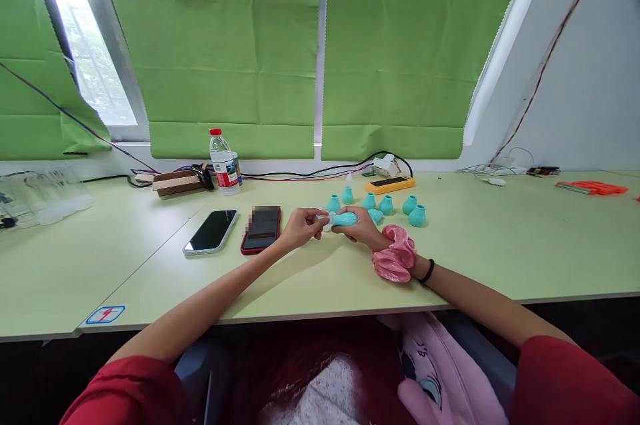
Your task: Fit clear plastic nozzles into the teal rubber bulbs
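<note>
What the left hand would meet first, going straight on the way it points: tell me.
Past the clear piece in the left hand, probably the turquoise piece in the right hand, though depth is unclear.

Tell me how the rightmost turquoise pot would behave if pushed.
The turquoise pot would probably roll once tipped, given its rounded belly. It may slide easily, since the tabletop looks smooth. It is likely light, being smaller than the right hand.

Turquoise pieces [417,216], right of centre, looked smooth, plastic, mildly glossy. Tabletop [475,238] was smooth with a faint sheen. Far blinds [210,45] were matt, creased cloth. Scrunchie [393,257], right, was shiny, satin-like cloth. Leftmost phone [211,232] looked glossy, glass-fronted; far-left bottle [220,148] was clear plastic.
</note>
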